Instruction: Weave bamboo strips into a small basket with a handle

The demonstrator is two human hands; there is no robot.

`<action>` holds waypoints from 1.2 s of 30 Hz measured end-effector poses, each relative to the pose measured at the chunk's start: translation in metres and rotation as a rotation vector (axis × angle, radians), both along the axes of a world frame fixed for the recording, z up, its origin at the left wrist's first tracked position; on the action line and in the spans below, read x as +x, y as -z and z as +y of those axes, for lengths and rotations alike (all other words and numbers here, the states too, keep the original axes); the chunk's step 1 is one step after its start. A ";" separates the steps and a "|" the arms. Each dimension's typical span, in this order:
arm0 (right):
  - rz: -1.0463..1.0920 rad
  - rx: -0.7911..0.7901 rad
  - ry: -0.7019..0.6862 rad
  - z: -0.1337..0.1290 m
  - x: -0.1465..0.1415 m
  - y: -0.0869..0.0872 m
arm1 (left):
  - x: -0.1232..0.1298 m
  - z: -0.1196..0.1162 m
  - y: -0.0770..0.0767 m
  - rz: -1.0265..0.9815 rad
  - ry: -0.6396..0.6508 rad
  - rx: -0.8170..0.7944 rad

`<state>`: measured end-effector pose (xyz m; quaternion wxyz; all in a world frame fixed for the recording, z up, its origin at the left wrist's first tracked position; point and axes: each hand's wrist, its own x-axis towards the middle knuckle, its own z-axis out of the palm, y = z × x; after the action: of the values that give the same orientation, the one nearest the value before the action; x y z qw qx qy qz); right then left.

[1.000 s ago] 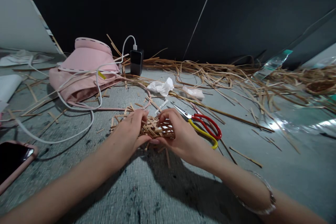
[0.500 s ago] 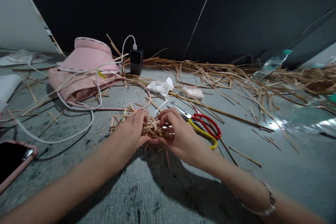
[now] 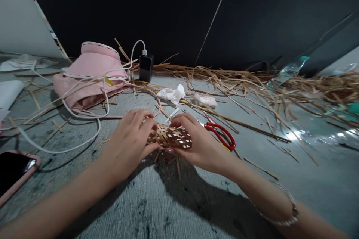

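Note:
Between my two hands is a small woven piece of flat tan strips [image 3: 171, 136], with open gaps in its lattice. My left hand [image 3: 131, 134] is curled round its left side, thumb below and fingers over the top, hiding that end. On the right side, my right hand [image 3: 196, 138] grips it with thumb underneath and fingers bent above. Just beyond my right hand lie scissors with red and yellow handles [image 3: 224, 134]; their blades are mostly hidden behind it. A few loose strips [image 3: 178, 168] lie beneath the woven piece.
A pink sun visor [image 3: 98, 63] and a white cable [image 3: 98, 134] lie to the left, near a phone [image 3: 15, 175]. A black power bank [image 3: 146, 68] stands by the dark wall. Crumpled tissues [image 3: 172, 94], long strips [image 3: 218, 78] and a plastic bottle [image 3: 288, 71] lie behind.
My left hand has shifted left and its fingers now cover the woven piece's left end. More of the weave shows near my right hand, which now hides the scissor blades.

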<state>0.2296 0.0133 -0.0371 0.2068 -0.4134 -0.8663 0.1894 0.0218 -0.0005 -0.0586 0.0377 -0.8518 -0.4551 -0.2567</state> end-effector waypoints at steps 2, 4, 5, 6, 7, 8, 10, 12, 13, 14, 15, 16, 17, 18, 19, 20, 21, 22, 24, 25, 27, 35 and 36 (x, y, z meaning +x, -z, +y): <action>-0.001 0.016 -0.020 0.000 -0.002 0.000 | 0.003 -0.001 0.000 0.041 -0.029 0.017; -0.017 0.019 -0.027 -0.001 -0.003 0.001 | 0.005 -0.003 -0.001 0.063 -0.046 0.029; -0.034 0.015 -0.025 -0.002 -0.004 0.002 | 0.005 -0.004 -0.001 0.073 -0.055 0.031; -0.052 0.008 -0.021 -0.002 -0.005 0.002 | 0.006 -0.004 -0.002 0.084 -0.062 0.030; -0.067 -0.001 -0.018 -0.003 -0.006 0.002 | 0.005 -0.005 -0.003 0.094 -0.072 0.028; -0.074 -0.011 -0.011 -0.003 -0.006 0.002 | 0.005 -0.006 -0.004 0.105 -0.084 0.025; -0.071 -0.030 0.016 -0.003 -0.007 0.000 | 0.005 -0.006 -0.005 0.131 -0.099 0.016; -0.072 -0.044 0.046 -0.003 -0.007 -0.001 | 0.005 -0.005 -0.003 0.157 -0.097 0.020; -0.079 -0.045 0.053 -0.003 -0.007 -0.002 | 0.005 -0.005 -0.002 0.167 -0.093 0.027; -0.086 -0.042 0.053 -0.002 -0.007 -0.003 | 0.005 -0.004 0.000 0.172 -0.091 0.033; -0.092 -0.038 0.047 -0.002 -0.007 -0.004 | 0.006 -0.003 0.001 0.168 -0.092 0.037; -0.096 -0.036 0.040 -0.001 -0.007 -0.004 | 0.006 -0.003 0.003 0.157 -0.092 0.041; -0.096 -0.036 0.034 -0.001 -0.007 -0.004 | 0.007 -0.003 0.004 0.142 -0.090 0.043; -0.093 -0.040 0.031 -0.001 -0.007 -0.003 | 0.007 -0.003 0.004 0.126 -0.082 0.043; -0.088 -0.052 0.032 -0.001 -0.006 -0.003 | 0.007 -0.003 0.005 0.112 -0.068 0.045; -0.079 -0.066 0.036 -0.001 -0.006 -0.002 | 0.008 -0.004 0.005 0.103 -0.057 0.051; -0.066 -0.080 0.041 0.000 -0.006 -0.002 | 0.008 -0.004 0.005 0.099 -0.053 0.059; -0.055 -0.093 0.044 0.000 -0.006 -0.001 | 0.008 -0.005 0.005 0.097 -0.059 0.067; -0.039 -0.108 0.057 0.001 -0.005 0.001 | 0.010 -0.007 0.005 0.092 -0.049 0.058; -0.033 -0.106 0.064 0.001 -0.005 0.001 | 0.012 -0.009 0.006 0.083 -0.027 0.047; -0.025 -0.103 0.058 0.002 -0.004 0.002 | 0.015 -0.011 0.007 0.060 0.044 0.045; -0.038 -0.091 0.048 0.002 -0.003 0.002 | 0.012 -0.007 0.007 0.032 -0.106 0.039; -0.037 -0.088 0.053 0.002 -0.003 0.002 | 0.011 -0.006 0.008 0.034 -0.116 0.031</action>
<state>0.2263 0.0151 -0.0395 0.1772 -0.4486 -0.8495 0.2140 0.0329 -0.0064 -0.0665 0.0732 -0.8276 -0.4988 -0.2467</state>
